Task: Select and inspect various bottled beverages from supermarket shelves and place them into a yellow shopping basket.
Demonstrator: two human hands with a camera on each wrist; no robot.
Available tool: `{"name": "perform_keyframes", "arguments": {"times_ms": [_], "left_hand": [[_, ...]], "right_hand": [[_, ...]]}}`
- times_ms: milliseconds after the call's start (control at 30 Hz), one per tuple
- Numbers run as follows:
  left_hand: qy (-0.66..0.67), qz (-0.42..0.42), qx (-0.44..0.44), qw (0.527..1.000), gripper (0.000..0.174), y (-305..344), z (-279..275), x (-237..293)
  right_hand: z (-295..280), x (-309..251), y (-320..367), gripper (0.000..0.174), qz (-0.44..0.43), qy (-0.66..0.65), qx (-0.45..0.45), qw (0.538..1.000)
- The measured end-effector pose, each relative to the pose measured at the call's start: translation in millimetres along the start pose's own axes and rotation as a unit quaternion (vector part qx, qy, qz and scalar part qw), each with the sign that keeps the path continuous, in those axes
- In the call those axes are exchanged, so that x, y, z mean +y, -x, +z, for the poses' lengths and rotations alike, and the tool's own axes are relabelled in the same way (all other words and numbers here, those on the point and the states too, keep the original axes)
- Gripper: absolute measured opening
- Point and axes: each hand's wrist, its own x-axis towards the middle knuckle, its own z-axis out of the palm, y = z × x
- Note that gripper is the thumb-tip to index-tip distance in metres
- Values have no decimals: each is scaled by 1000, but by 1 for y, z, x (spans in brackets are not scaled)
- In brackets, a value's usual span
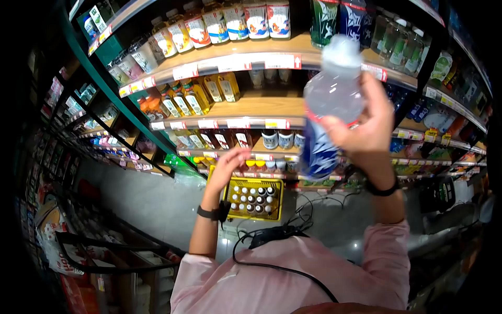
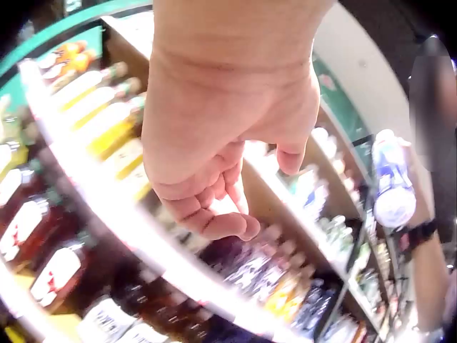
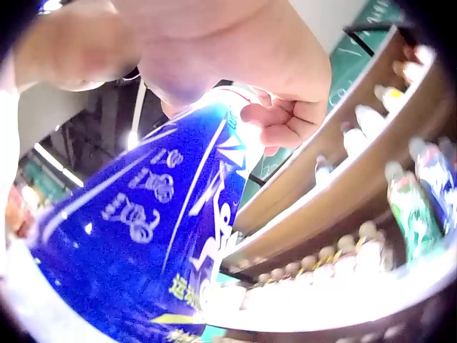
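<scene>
Bottle is up in front of the shelves, clear of them, in the right hand. We see thumb on the near face by the red band at the label's top edge, fingers wrapped round the other side, so a firm grip. Held high on the body, probably because it gives good purchase and leaves most of the blue label uncovered. Bottle leans in head view, cap end to the right; we'd put that down to wrist angle.

Left hand is unloaded: fingers loosely bent, nothing in them, in front of the lower shelves. We read it as parked, since the bottle is managed one-handed.

Basket sits low at the foot of the shelves, likely to stay within reach. Caps inside face up in close rows; we figure tight packing stops tipping.

Top shelf has a green bottle beside a blue bottle, similar graphics to ours, so probably grouped by kind. Price tags line the shelf edge, presumably to match the stock by them. Contents of ours: we can't tell.
</scene>
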Motion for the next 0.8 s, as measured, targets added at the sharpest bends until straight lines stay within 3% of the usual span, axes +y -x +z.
{"name": "perform_keyframes", "arguments": {"times_ms": [33,100,233,267,300,367,400,500,600,633,700,733,800], "left_hand": [[15,20,-28,999,39,-3,11,39],[49,156,-116,980,57,-7,30,94],[90,250,-140,954,91,2,72,157],[111,255,-115,954,83,6,81,158],[21,202,-87,975,68,7,79,162],[42,164,-78,982,50,8,85,167],[24,165,-44,985,39,6,83,162],[32,148,37,988,35,1,84,153],[155,124,79,977,38,-8,75,145],[194,133,83,968,41,-8,76,148],[177,153,90,968,42,-9,71,149],[162,154,85,971,44,-12,68,146],[165,152,84,971,47,-12,69,148]], "right_hand": [[17,4,17,57,54,-99,-12,994],[45,-4,41,53,176,-267,-41,947],[82,6,68,52,233,-320,-86,914],[85,10,72,50,217,-242,-119,938],[88,10,74,50,198,-160,-129,958],[90,6,76,56,158,-47,-140,976],[91,7,80,56,162,-48,-143,975],[96,13,90,71,135,-48,-133,981],[94,12,115,93,257,-153,-155,941],[100,25,133,88,259,-176,-158,936],[105,32,154,82,313,-323,-151,880],[102,30,159,82,315,-325,-157,878],[98,26,166,79,359,-446,-178,800]]}}
